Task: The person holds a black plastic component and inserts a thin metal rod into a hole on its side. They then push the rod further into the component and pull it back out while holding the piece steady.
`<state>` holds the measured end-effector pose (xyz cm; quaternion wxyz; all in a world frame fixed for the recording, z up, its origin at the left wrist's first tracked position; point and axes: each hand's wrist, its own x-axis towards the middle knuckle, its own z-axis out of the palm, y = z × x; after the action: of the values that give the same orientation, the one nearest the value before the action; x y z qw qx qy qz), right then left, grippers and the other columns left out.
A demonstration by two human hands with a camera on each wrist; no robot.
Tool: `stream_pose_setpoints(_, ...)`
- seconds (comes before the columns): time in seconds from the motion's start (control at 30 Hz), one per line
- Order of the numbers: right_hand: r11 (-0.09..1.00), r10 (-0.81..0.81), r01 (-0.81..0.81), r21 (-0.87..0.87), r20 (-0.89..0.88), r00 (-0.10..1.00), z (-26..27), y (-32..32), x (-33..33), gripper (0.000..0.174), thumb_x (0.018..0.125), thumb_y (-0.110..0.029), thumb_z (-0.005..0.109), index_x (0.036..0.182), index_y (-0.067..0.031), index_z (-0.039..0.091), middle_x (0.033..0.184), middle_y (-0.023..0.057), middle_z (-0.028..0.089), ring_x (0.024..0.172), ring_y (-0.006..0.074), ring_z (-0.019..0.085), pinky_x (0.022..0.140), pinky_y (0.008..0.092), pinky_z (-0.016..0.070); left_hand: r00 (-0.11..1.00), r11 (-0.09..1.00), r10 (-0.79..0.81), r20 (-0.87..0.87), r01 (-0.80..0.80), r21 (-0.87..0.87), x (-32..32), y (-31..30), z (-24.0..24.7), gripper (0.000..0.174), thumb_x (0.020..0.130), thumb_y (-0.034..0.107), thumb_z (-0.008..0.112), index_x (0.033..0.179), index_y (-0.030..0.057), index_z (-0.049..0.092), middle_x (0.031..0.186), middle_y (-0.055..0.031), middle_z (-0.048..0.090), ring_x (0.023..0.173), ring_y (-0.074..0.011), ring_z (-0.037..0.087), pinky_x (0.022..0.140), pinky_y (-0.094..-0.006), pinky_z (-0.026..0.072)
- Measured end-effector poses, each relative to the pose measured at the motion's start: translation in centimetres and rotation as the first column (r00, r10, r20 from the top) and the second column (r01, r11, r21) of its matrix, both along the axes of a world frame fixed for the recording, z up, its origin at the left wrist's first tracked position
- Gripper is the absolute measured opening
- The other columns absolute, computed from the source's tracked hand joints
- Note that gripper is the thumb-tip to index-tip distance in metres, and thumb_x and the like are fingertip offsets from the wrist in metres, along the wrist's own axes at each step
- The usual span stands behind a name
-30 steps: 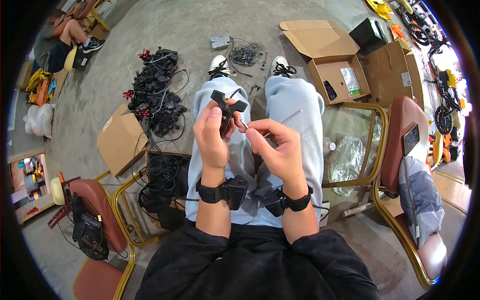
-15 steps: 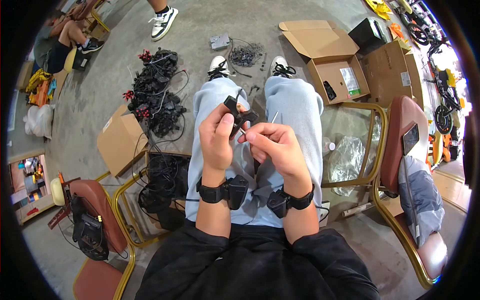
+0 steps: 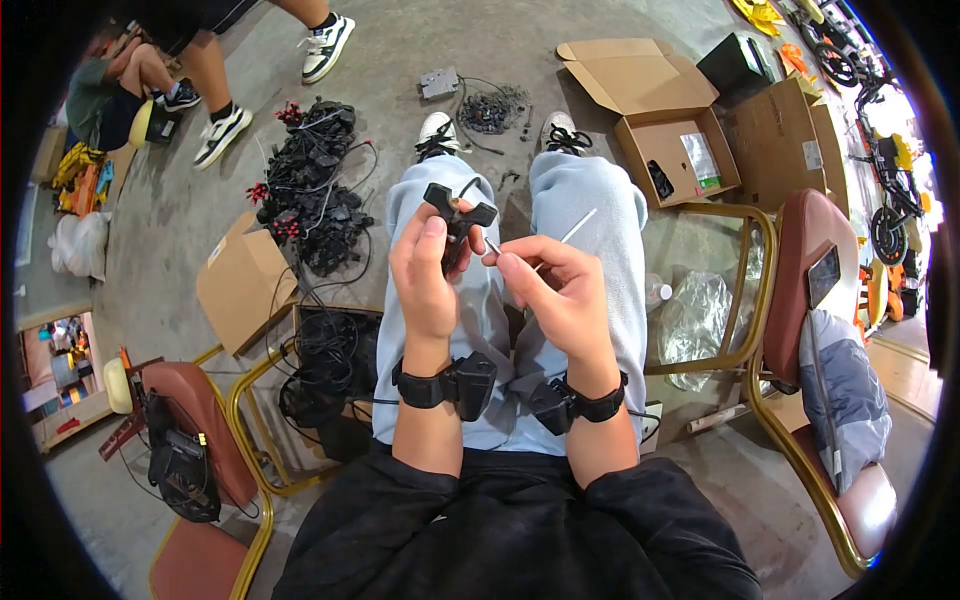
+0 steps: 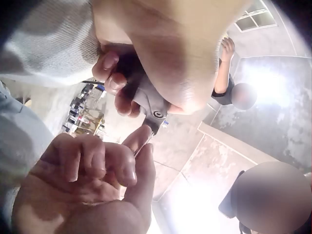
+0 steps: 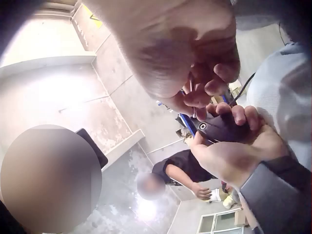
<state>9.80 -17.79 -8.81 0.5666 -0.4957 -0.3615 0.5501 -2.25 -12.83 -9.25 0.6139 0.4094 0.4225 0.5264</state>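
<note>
Left hand grips black part; right hand pinches thin rod, tip aimed left at part, just beside.

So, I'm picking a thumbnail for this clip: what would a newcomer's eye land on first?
The two hands at the centre, above the lap: the left hand grips a black T-shaped part, and the right hand pinches a thin metal rod beside it. Next, the heap of black cabled parts on the floor at upper left, and the open cardboard box at upper right.
</note>
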Motion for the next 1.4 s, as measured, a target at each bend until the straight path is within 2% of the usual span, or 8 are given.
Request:
stream_pose_setpoints(0.2,0.978,0.175,-0.196,-0.076,-0.223,0.959,-0.5,0.1,0.0,0.016,0.085,-0.015,0.06,0.087,0.0001,0.065,0.06,-0.004,0.05,0.051,0.0018,0.04,0.046,0.0177,0.0288,0.995,0.997,-0.06,-0.081,0.064,0.052,0.0,-0.1,0.2,0.034,0.085,0.03,0.04,0.093,0.0016,0.058,0.068,-0.0041,0.057,0.053,-0.0044,0.042,0.048,-0.0178,0.0316)
stream_pose_setpoints(0.4,0.959,0.173,-0.255,-0.124,-0.456,0.873,-0.2,0.2,0.5,0.019,0.086,-0.016,0.057,0.086,0.0017,0.064,0.057,-0.0042,0.046,0.049,0.0035,0.036,0.045,0.019,0.0265,0.978,0.987,-0.123,-0.171,0.138,0.082,-0.4,-0.1,0.1,0.042,0.084,0.036,0.037,0.092,-0.002,0.055,0.071,-0.0074,0.055,0.061,-0.011,0.05,0.054,-0.0211,0.0375)
stream_pose_setpoints(0.53,0.962,0.16,-0.247,-0.117,-0.49,0.857,-0.3,0.2,0.6,0.02,0.086,-0.016,0.058,0.086,0.0022,0.064,0.057,-0.0044,0.046,0.049,0.0034,0.037,0.045,0.0189,0.0267,0.978,0.986,-0.125,-0.167,0.141,0.085,-0.4,-0.1,0.2,0.042,0.084,0.035,0.037,0.091,-0.0022,0.055,0.071,-0.0073,0.055,0.063,-0.011,0.05,0.056,-0.0212,0.0382)
stream_pose_setpoints(0.73,0.979,0.185,-0.201,-0.042,-0.255,0.949,-0.6,0.2,0.1,0.019,0.086,-0.015,0.058,0.085,0.0025,0.064,0.057,-0.0039,0.046,0.048,0.0033,0.036,0.045,0.0184,0.0263,0.985,0.991,-0.124,-0.119,0.13,0.039,-0.4,0.0,0.2,0.042,0.083,0.035,0.038,0.09,-0.0031,0.055,0.071,-0.0074,0.056,0.062,-0.0112,0.05,0.056,-0.0215,0.0387)
stream_pose_setpoints(0.9,0.941,0.176,-0.314,-0.123,-0.616,0.768,-0.3,0.2,1.2,0.017,0.086,-0.013,0.058,0.085,0.0038,0.063,0.059,-0.0026,0.051,0.047,0.0031,0.037,0.043,0.0184,0.0268,0.978,0.979,-0.154,-0.14,0.17,0.109,-0.3,0.0,0.1,0.032,0.084,0.026,0.041,0.09,-0.0011,0.058,0.069,-0.0044,0.057,0.057,-0.0058,0.046,0.051,-0.0184,0.034)
stream_pose_setpoints(1.0,0.944,0.102,-0.261,-0.203,-0.572,0.814,0.4,0.2,0.8,0.017,0.084,-0.01,0.056,0.081,0.0058,0.061,0.049,-0.0047,0.038,0.042,0.0027,0.029,0.041,0.0199,0.0216,0.976,0.978,-0.162,-0.146,0.179,0.107,-0.3,-0.1,0.3,0.032,0.084,0.025,0.042,0.09,-0.0014,0.058,0.071,-0.0042,0.058,0.059,-0.0065,0.047,0.052,-0.0191,0.0341)
stream_pose_setpoints(1.23,0.944,0.147,-0.288,-0.161,-0.575,0.804,-0.2,0.2,1.1,0.018,0.085,-0.012,0.058,0.084,0.0047,0.062,0.058,-0.0027,0.05,0.046,0.0031,0.035,0.043,0.0185,0.0272,0.98,0.983,-0.145,-0.135,0.158,0.089,-0.3,-0.2,0.3,0.032,0.083,0.026,0.042,0.09,-0.0015,0.058,0.073,-0.0044,0.058,0.061,-0.0071,0.049,0.053,-0.0194,0.0343)
stream_pose_setpoints(1.4,0.907,0.168,-0.399,-0.135,-0.753,0.636,-0.6,0.2,1.3,0.018,0.086,-0.013,0.056,0.084,0.0047,0.062,0.051,-0.0054,0.04,0.044,0.0032,0.033,0.042,0.0188,0.0257,0.974,0.973,-0.188,-0.128,0.203,0.115,-0.4,-0.1,0.3,0.034,0.084,0.026,0.041,0.09,-0.0017,0.058,0.074,-0.004,0.057,0.063,-0.0071,0.049,0.054,-0.0196,0.0346)
